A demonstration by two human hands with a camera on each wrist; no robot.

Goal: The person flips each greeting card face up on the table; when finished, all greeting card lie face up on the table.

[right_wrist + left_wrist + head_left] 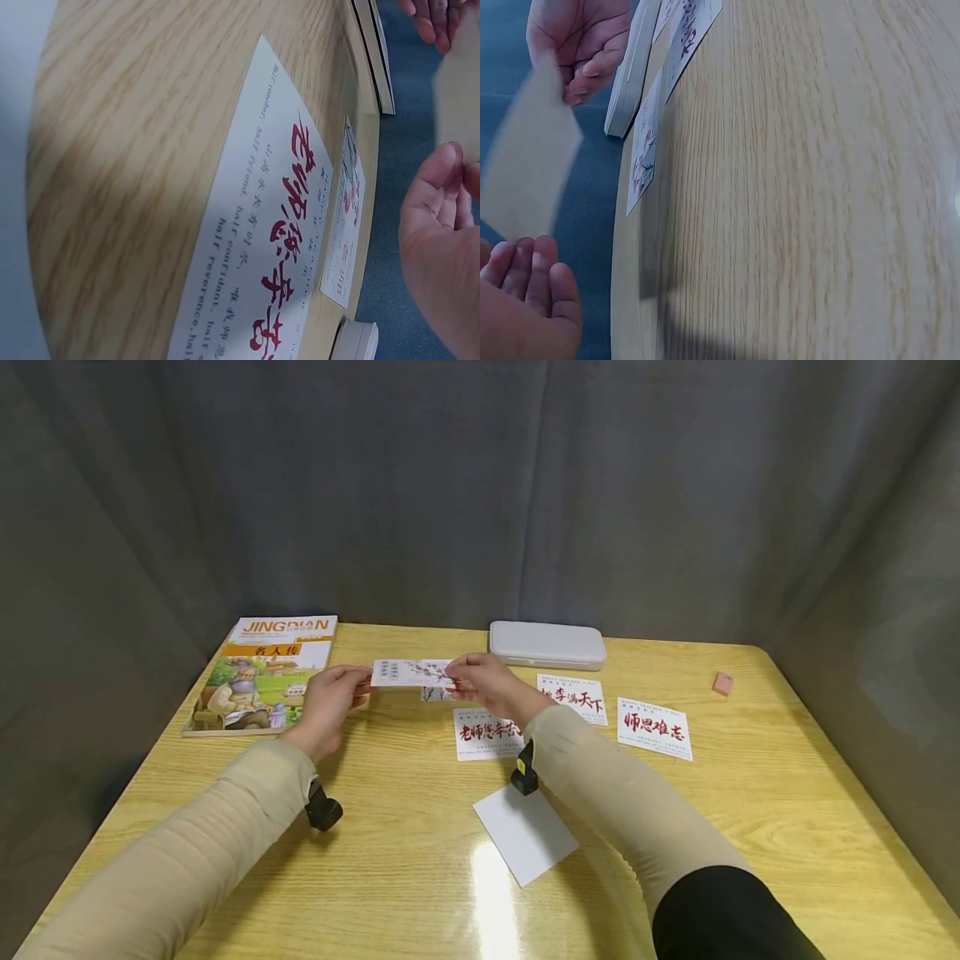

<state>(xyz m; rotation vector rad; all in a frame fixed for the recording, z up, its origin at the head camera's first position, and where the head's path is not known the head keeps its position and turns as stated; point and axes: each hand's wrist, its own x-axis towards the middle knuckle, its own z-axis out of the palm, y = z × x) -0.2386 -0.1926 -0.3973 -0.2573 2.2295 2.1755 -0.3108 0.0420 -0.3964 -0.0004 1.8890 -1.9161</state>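
Note:
Between both hands a card (399, 673) with a printed blossom branch and small lettering is held up above the back of the table. My left hand (327, 708) pinches its left edge between thumb and fingers, and my right hand (491, 685) pinches the right edge. In the left wrist view the card's plain back (532, 154) faces the camera, a little blurred. Behind and below it lies another card with a flower print (433, 694), partly covered. Just under my right hand is a card with red lettering (483, 742), its right end hidden by the forearm.
Two more red-lettered cards, one behind the wrist (573, 703) and one farther right (654, 728), lie flat. A white case (547, 644) stands at the back edge. An illustrated book (262, 677) lies left, a pink eraser (723, 683) right, a blank white stack (525, 837) in front.

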